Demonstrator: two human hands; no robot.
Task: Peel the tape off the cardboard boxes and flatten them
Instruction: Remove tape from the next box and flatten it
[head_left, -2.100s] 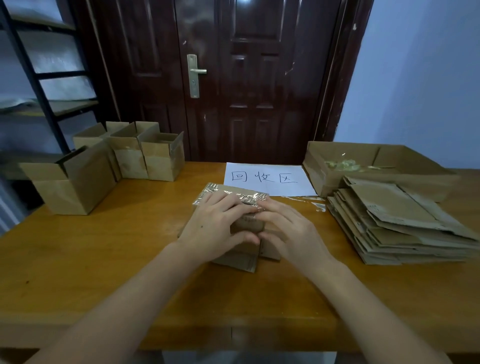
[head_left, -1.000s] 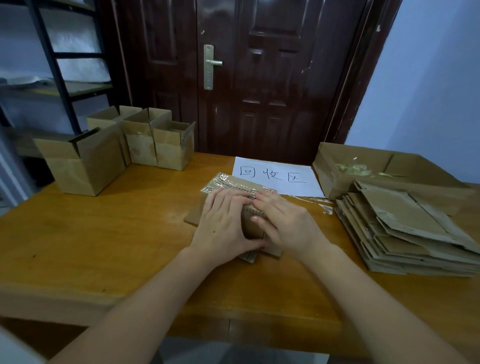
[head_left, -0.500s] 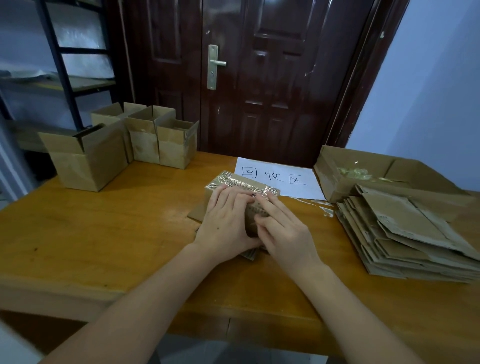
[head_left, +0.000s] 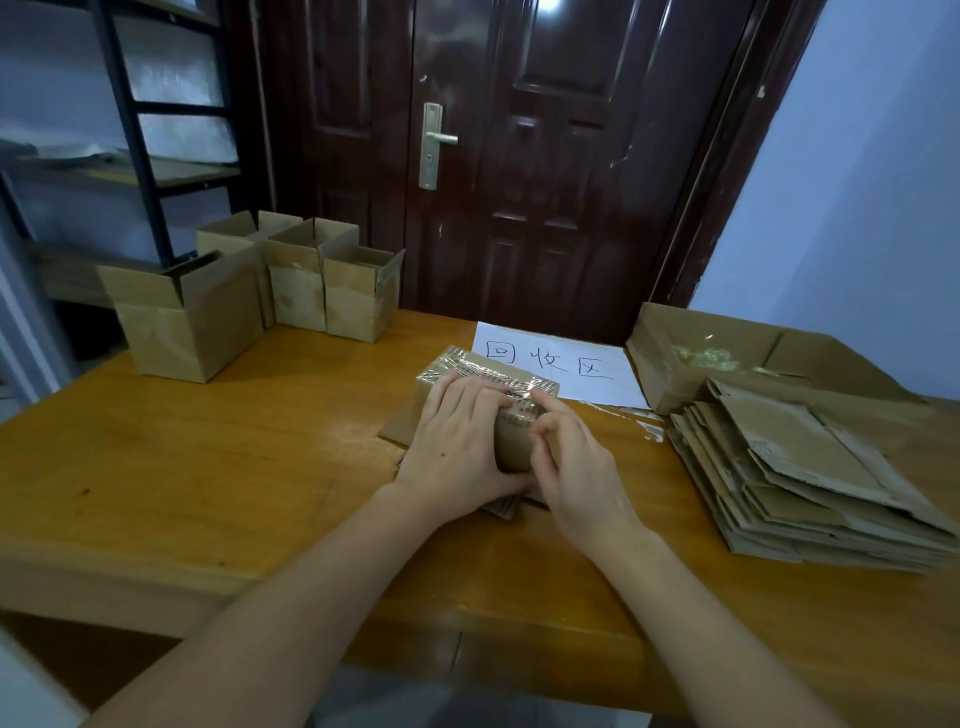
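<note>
Both bare forearms reach in from 6 o'clock and converge near the middle. The left hand (head_left: 457, 447) lies palm down, its fingers (head_left: 462, 392) pointing to 12 o'clock and its thumb tucked toward 3 o'clock. The right hand (head_left: 576, 467) sits just beside it at 3 o'clock, fingers curled, its fingertips pinching at 11 o'clock.

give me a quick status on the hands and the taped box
Left hand presses flat on small brown cardboard box. Right hand picks at its shiny clear tape. Tape not yet off. Nothing in the way.
</note>
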